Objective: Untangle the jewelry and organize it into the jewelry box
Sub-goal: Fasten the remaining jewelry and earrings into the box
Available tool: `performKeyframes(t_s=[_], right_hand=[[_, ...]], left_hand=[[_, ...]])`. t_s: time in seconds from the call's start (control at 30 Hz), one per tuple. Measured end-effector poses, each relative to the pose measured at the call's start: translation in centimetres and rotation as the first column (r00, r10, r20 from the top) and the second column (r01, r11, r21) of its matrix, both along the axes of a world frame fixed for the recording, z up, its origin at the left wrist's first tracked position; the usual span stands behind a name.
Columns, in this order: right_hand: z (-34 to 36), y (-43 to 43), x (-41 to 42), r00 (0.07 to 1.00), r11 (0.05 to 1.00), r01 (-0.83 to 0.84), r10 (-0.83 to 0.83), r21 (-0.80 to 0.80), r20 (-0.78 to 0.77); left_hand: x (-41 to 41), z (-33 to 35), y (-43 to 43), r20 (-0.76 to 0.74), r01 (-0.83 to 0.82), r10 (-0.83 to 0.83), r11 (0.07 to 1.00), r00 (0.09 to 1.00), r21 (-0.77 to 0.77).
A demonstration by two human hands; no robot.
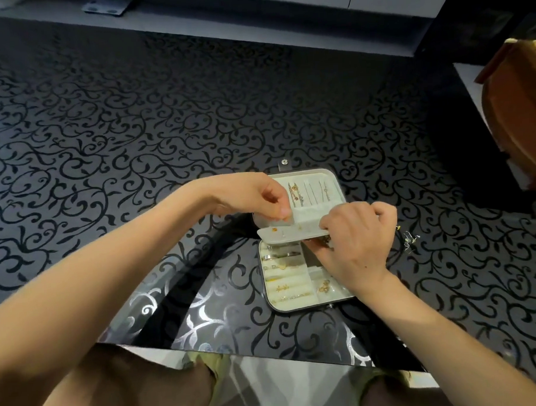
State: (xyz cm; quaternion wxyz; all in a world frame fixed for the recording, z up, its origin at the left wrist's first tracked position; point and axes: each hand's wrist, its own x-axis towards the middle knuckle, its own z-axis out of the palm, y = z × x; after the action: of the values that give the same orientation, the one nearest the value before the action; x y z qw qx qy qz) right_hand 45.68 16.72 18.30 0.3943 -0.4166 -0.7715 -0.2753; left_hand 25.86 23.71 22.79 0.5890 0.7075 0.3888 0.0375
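A small jewelry box (268, 291) with a cream lining lies open on the table. Its lid (336, 185) holds several chains side by side. The base holds rings and gold pieces (323, 287) in its compartments. A cream middle flap (287, 232) with small earrings on it is lifted between lid and base. My left hand (260, 198) pinches the flap's left upper edge. My right hand (353, 239) grips the flap's right end, fingers curled under it around something small and dark that I cannot make out. A small tangle of loose jewelry (409, 239) lies on the table right of the box.
The table (137, 146) is glossy black with a swirling vine pattern; its near edge runs just above my knees. A brown chair (518, 109) stands at the right. A pale cabinet base runs along the far side.
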Motion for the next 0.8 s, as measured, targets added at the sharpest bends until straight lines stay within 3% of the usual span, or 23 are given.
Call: performKeyframes(t_s=[0.4,0.8], right_hand=[[-0.4,-0.1,-0.1,0.999,0.998,0.028,-0.029,-0.063,-0.02],[-0.3,-0.3,-0.2,0.998,0.998,0.04,-0.042,-0.038,-0.048]], left_hand=[[1.0,-0.7,1.3,0.021,0.199,-0.198,0.97,0.98,-0.143],[1.5,0.4,1.9,-0.053,0.268,-0.276,0.955,0.96,-0.124]])
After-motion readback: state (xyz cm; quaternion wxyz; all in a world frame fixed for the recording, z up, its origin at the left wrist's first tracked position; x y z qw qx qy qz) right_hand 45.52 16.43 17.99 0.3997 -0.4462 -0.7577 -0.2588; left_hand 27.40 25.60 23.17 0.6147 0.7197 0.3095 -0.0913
